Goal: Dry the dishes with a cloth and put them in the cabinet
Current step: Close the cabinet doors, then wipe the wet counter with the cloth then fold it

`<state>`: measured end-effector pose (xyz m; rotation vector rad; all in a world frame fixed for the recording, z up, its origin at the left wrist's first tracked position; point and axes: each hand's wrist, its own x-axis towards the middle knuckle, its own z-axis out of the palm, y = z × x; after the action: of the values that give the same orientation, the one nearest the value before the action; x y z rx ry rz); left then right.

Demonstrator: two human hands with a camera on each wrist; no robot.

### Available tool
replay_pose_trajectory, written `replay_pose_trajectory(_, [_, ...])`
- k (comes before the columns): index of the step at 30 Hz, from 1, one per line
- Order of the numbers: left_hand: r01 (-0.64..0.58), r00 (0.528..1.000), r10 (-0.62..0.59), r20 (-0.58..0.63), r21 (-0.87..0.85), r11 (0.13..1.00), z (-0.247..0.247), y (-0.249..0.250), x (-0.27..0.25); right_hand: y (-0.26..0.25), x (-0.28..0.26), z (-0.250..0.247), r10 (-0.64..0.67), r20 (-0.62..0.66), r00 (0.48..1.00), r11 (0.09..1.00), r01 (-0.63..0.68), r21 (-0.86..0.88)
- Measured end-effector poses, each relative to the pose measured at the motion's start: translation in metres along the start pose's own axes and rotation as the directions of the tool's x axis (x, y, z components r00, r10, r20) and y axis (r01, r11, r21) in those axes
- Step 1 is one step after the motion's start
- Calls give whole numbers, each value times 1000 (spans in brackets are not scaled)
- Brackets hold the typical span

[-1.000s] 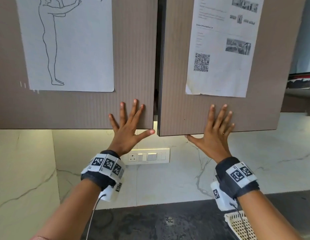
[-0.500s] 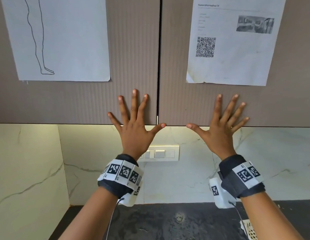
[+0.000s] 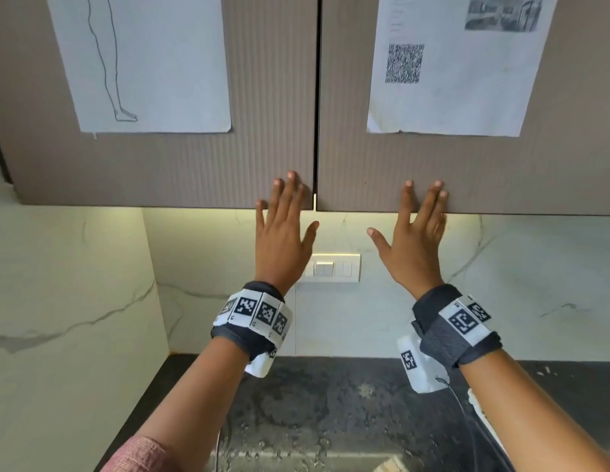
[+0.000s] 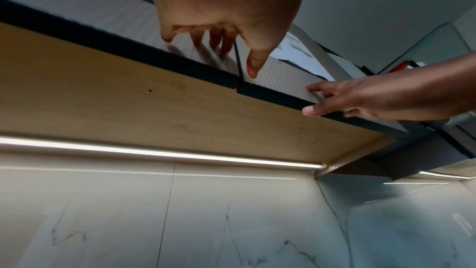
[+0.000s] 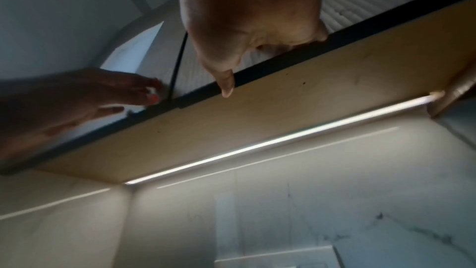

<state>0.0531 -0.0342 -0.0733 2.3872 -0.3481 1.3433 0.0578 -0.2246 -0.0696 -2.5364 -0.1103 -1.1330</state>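
The wall cabinet has two brown ribbed doors, both closed with a thin dark gap between them. My left hand (image 3: 284,212) is spread flat, its fingertips on the lower right corner of the left door (image 3: 255,97). My right hand (image 3: 416,223) is also flat, fingers on the bottom edge of the right door (image 3: 344,148), thumb hanging below it. In the left wrist view my left hand (image 4: 226,27) lies against the door front above the cabinet's pale underside (image 4: 128,105). The right wrist view has my right hand (image 5: 252,34) at the door's dark lower edge. No dishes or cloth are in view.
Paper sheets hang on both doors: a line drawing (image 3: 143,63) at left, a QR-code page (image 3: 460,69) at right. A white switch plate (image 3: 334,267) sits on the marble backsplash. Below lies the dark stone counter (image 3: 330,403), with a white basket's edge (image 3: 480,413) at right.
The right door, ajar a second ago, has swung closed under my right hand. Both hands have since slid down toward the doors' bottom edges, fingers drawn closer together.
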Motion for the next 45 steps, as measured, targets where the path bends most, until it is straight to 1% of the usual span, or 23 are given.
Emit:
replay_pose_trajectory(2, [-8,999,11,39,-73,997,-4,3,-23,2,-16,-2,-61,98,993,995,52,87])
replay_pose_trajectory(4, [58,985,-35,170,-137,989,-9,5,-50,6,-37,-4,-117,219,969,979,75,191])
replay_pose_trajectory(6, [165,927,-102,360,-150,975,-12,3,-86,13,-66,1,-144,358,923,958,41,282])
replay_pose_trajectory(7, [216,882,-130,453,-142,966,-12,1,-107,18,-83,6,-147,424,894,951,11,309])
replay_pose_trajectory(9, [322,764,-192,616,-107,941,-10,-2,-155,29,-122,18,-125,538,834,940,-73,332])
replay_pose_trajectory(11, [377,632,-246,735,-15,926,-6,-5,-210,44,-170,35,-76,663,745,951,-146,273])
replay_pose_trajectory(13, [391,513,-274,813,63,918,-1,-9,-265,62,-223,57,-5,787,617,966,-202,164])
replay_pose_trajectory(15, [433,375,-312,873,132,892,6,-17,-317,78,-274,79,60,867,495,974,-219,57])
replay_pose_trajectory(18, [458,170,-351,921,241,856,16,-32,-377,96,-326,104,149,905,399,978,-196,-74])
replay_pose_trajectory(19, [449,121,-353,928,266,853,18,-37,-390,101,-336,111,174,907,384,974,-200,-102])
replay_pose_trajectory(20, [440,87,-356,930,285,852,20,-41,-402,106,-345,119,190,903,386,974,-187,-125])
replay_pose_trajectory(22, [428,63,-365,929,306,851,22,-50,-416,114,-352,133,224,885,407,974,-133,-185])
replay_pose_trajectory(24, [427,58,-373,926,315,847,26,-61,-425,120,-355,147,264,872,413,963,-66,-260])
replay_pose_trajectory(29, [444,24,-383,924,333,832,33,-83,-434,132,-353,173,388,829,402,907,-4,-422])
replay_pose_trajectory(33, [475,41,-366,930,304,826,34,-99,-435,138,-351,190,464,808,362,861,29,-508])
replay_pose_trajectory(35, [493,59,-362,930,288,821,32,-112,-433,134,-346,199,490,781,388,839,33,-543])
replay_pose_trajectory(36, [504,70,-365,928,283,816,31,-119,-432,131,-341,203,513,752,415,834,-34,-550])
replay_pose_trajectory(38, [526,104,-374,921,269,807,28,-141,-426,126,-324,213,570,694,440,821,-260,-509])
replay_pose_trajectory(39, [530,117,-383,916,268,804,27,-154,-423,124,-313,218,606,668,431,792,-406,-457])
replay_pose_trajectory(40, [531,136,-400,906,274,802,26,-169,-418,124,-301,227,645,650,401,734,-562,-381])
replay_pose_trajectory(42, [532,153,-447,881,307,789,23,-198,-408,120,-279,242,723,640,261,499,-837,-223])
replay_pose_trajectory(43, [538,160,-473,866,326,778,20,-215,-403,116,-271,254,735,652,186,366,-919,-150])
replay_pose_trajectory(45, [550,179,-512,840,345,760,17,-245,-395,100,-258,277,691,718,83,124,-992,-5])
